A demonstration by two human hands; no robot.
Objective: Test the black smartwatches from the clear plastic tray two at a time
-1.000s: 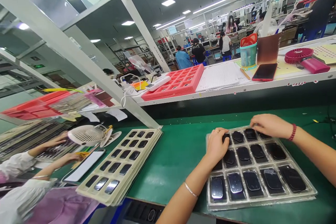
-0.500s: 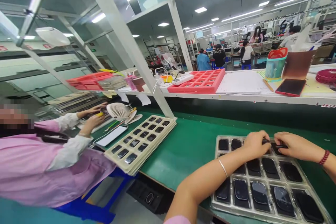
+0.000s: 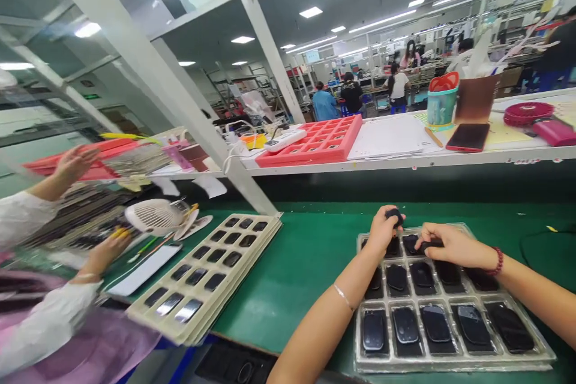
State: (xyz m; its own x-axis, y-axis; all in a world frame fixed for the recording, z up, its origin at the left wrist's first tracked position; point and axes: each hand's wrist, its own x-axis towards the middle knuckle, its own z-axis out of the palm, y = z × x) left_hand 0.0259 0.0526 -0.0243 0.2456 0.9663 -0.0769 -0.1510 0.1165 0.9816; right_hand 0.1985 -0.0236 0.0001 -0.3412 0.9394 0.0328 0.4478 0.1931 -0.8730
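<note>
A clear plastic tray [image 3: 432,366] with rows of compartments lies on the green bench in front of me. Dark, glossy, rounded-rectangle pieces, such as a black screen-like piece [image 3: 435,323], sit in its compartments on black backing. My left hand [image 3: 383,229] is raised over the tray's far left corner, its fingers closed around a small black piece [image 3: 394,216]. Over the far row, my right hand [image 3: 445,244] pinches another small black piece [image 3: 431,245], mostly covered by its fingers. The exact kind of these held pieces is unclear.
Stacked cream trays [image 3: 198,279] of dark screens stand to the left. Beyond them are a white fan [image 3: 155,217] and a co-worker's hands [image 3: 105,252]. A shelf along the back carries a red tray [image 3: 315,143], papers [image 3: 387,137], a phone [image 3: 468,137] and a teal cup [image 3: 441,105].
My hands have moved apart and leftward along the tray's far row; the left one now lifts a black piece. The view has turned right. A co-worker's arm has risen toward the red trays.
</note>
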